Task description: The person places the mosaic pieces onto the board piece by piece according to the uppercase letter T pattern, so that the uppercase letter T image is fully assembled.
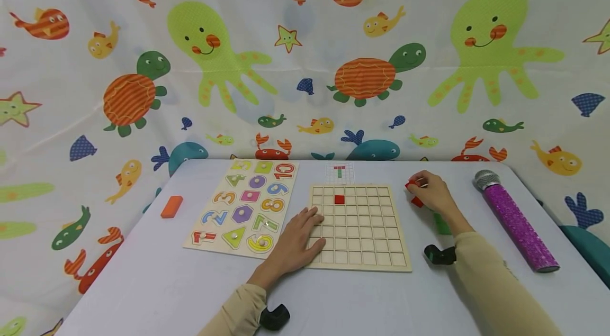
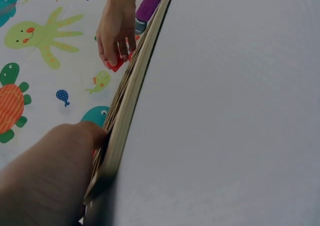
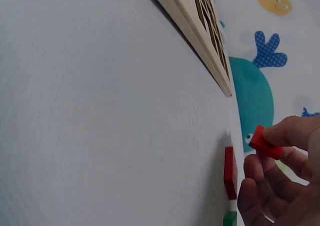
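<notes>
My right hand (image 1: pixel 432 193) pinches a small red square tile (image 3: pixel 264 145) between thumb and fingers, raised over the table right of the wooden grid board (image 1: pixel 364 264). Another red tile (image 3: pixel 230 173) lies on the table under that hand, and a green piece (image 1: pixel 442 224) shows partly below the wrist. One red tile (image 1: pixel 339 199) sits in a cell of the board's second row. My left hand (image 1: pixel 297 241) rests with fingers extended over the board's left side. Behind the board lies a paper grid card (image 1: pixel 340 173) printed with a red and green T shape.
Left of the board lies a number and shape puzzle board (image 1: pixel 221 198), with an orange block (image 1: pixel 171 207) farther left. A purple glittery microphone-like tube (image 1: pixel 519 225) lies at the right. A sea-creature curtain (image 1: pixel 305 103) hangs behind the white table (image 1: pixel 352 304).
</notes>
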Demonstrator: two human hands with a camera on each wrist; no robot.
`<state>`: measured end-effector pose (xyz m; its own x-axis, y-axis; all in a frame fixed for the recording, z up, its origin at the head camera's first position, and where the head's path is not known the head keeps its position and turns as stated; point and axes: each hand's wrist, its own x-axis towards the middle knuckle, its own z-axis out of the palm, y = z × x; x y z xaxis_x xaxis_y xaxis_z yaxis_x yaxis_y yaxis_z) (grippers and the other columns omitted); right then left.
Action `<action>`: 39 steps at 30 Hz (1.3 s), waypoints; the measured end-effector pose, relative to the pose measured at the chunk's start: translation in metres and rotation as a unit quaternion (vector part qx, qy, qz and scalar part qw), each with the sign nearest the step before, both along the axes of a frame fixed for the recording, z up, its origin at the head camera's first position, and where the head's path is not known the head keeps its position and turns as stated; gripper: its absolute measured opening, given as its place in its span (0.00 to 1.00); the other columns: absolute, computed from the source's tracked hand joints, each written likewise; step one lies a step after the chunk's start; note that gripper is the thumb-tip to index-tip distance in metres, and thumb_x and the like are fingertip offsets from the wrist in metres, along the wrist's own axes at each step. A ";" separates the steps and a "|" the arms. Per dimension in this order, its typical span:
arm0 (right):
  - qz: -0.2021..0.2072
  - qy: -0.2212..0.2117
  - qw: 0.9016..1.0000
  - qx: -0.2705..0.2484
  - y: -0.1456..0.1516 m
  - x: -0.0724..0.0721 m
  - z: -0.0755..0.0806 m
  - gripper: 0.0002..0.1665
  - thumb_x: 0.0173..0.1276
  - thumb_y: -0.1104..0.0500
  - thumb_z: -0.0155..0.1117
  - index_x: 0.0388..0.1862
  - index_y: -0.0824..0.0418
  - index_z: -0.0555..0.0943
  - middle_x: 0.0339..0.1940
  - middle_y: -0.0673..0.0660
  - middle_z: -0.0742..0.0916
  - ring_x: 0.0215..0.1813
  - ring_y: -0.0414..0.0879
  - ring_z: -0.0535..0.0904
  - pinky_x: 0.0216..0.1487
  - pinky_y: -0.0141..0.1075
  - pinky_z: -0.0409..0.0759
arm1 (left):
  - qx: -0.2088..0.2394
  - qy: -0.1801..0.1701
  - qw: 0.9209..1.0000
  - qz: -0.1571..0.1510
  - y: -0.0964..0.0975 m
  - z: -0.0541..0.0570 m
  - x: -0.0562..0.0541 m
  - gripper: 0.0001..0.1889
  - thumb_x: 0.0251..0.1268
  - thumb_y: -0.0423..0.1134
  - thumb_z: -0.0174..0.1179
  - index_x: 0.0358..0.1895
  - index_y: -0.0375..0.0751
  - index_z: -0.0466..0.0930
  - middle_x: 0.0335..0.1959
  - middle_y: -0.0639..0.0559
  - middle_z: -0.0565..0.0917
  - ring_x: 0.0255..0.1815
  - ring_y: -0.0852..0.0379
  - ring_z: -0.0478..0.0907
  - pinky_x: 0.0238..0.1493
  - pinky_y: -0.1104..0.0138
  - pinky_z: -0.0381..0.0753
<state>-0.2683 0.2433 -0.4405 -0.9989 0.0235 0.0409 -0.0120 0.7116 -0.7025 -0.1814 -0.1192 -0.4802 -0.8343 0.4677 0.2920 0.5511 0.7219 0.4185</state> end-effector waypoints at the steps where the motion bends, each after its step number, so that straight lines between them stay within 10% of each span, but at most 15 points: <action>1: 0.001 -0.001 1.000 -0.001 -0.002 0.000 0.000 0.18 0.68 0.57 0.55 0.51 0.67 0.73 0.47 0.69 0.79 0.45 0.56 0.76 0.32 0.30 0.75 | 0.001 0.001 1.000 0.000 0.000 0.000 0.000 0.25 0.66 0.51 0.52 0.63 0.44 0.69 0.71 0.45 0.65 0.74 0.43 0.56 0.72 0.48 0.57; 39: 0.068 -0.004 0.997 -0.039 -0.048 0.000 0.003 0.14 0.68 0.57 0.56 0.48 0.64 0.77 0.43 0.63 0.84 0.39 0.49 0.79 0.35 0.33 0.76 | -0.001 -0.013 1.000 0.001 0.000 0.001 0.000 0.26 0.67 0.52 0.51 0.64 0.45 0.68 0.72 0.45 0.64 0.75 0.45 0.54 0.73 0.50 0.55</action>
<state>-0.2686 0.1948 -0.4379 -0.9934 -0.1085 0.0371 -0.0988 0.6465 -0.7565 -0.1817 -0.1194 -0.4796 -0.8429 0.4660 0.2689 0.5380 0.7237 0.4323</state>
